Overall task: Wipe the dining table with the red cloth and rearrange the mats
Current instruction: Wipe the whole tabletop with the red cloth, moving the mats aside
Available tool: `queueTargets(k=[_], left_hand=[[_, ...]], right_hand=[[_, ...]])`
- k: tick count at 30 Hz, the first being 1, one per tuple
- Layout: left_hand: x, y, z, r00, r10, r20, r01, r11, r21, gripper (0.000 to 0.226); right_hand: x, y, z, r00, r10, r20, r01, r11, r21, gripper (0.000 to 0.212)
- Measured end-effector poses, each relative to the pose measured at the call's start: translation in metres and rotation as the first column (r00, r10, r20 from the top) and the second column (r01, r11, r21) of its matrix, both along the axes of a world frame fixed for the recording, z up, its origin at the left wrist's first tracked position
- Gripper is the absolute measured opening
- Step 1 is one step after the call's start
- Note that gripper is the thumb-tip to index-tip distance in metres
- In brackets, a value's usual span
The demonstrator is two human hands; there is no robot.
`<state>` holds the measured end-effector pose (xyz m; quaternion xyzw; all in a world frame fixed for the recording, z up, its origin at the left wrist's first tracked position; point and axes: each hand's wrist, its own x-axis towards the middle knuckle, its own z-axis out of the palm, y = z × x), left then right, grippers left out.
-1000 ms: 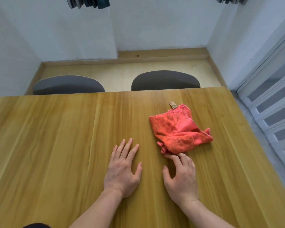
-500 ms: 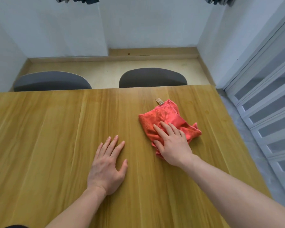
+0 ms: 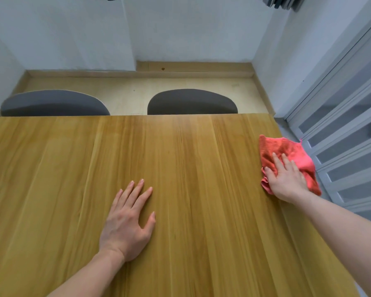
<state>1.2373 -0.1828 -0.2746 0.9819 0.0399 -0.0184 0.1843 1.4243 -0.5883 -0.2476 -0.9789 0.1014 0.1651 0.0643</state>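
Note:
The red cloth [image 3: 281,147] lies crumpled at the right edge of the wooden dining table [image 3: 180,168], partly hanging over that edge. My right hand [image 3: 286,179] presses flat on the cloth with straight fingers. My left hand [image 3: 127,219] rests flat on the bare table top near the middle, fingers spread, holding nothing. No mats are in view.
Two grey chair backs [image 3: 53,103] [image 3: 192,102] stand beyond the table's far edge. A white wall runs behind them. Sliding glass doors [image 3: 347,125] stand close to the table's right side.
My right hand went onto the cloth and slid it from the table's middle right out to the right edge. My left hand stayed flat on the table.

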Motion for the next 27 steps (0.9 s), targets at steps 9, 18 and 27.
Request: queueTargets(k=[9,18,27], left_hand=[[0.001,0.0,-0.001,1.0,-0.003,0.009,0.003,1.0,-0.006,0.067],[0.001,-0.001,0.0,1.0,-0.008,0.008,0.008,1.0,-0.001,0.067],[0.002,-0.002,0.004,1.0,-0.001,0.007,0.001,1.0,-0.01,0.067]], right_hand=[[0.051,0.031,-0.003,0.959,-0.277,-0.059,0.275,0.961,-0.031,0.062],[0.068,0.149,0.001,0.998,-0.03,-0.054,0.031,0.999,0.024,0.066],[0.044,0.228,-0.005,0.936,0.352,0.013,-0.348,0.919,0.186,0.069]])
